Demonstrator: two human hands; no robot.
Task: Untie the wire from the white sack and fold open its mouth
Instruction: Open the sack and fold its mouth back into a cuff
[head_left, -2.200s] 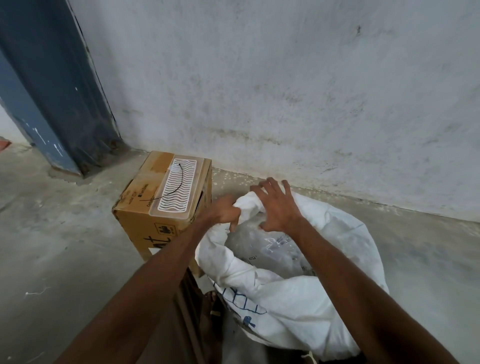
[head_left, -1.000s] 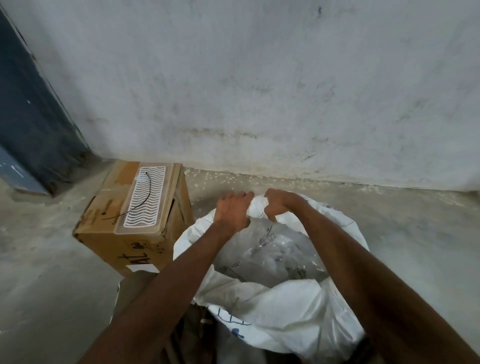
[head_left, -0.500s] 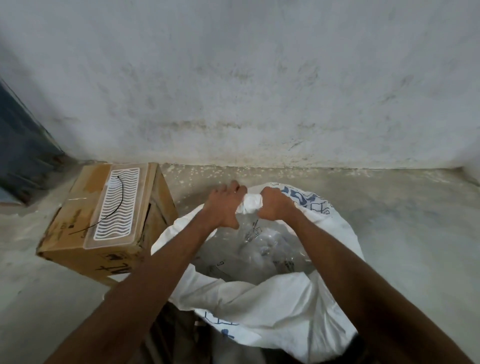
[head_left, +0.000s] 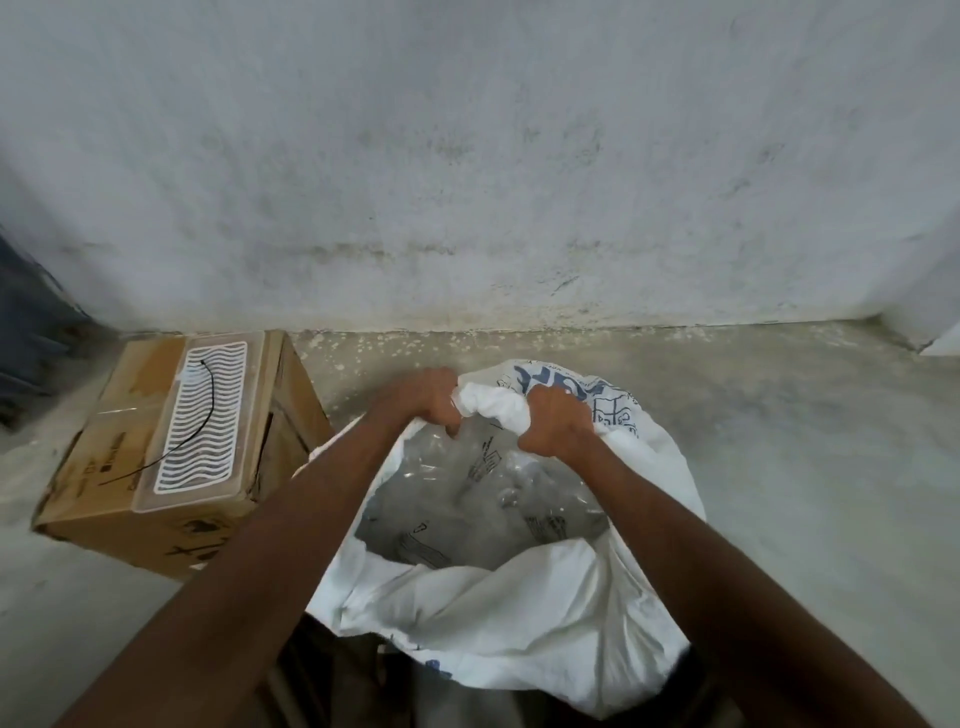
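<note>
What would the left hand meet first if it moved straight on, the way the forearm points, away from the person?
Probably bare floor, then the wall. The left hand grips the far rim of the white sack, and nothing stands beyond it, though depth is hard to judge.

text: none legible | white sack (head_left: 545, 634): blurred blue print | cardboard box (head_left: 104, 467): blurred marks

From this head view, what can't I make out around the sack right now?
- Base of the white woven sack: cut off by the bottom edge, head view.
- Fingers of the left hand and right hand: curled into the sack's far rim, tips hidden by cloth.
- Contents of the clear plastic liner: blurred by glare.
- Print on the brown cardboard box: too small to read.
</note>
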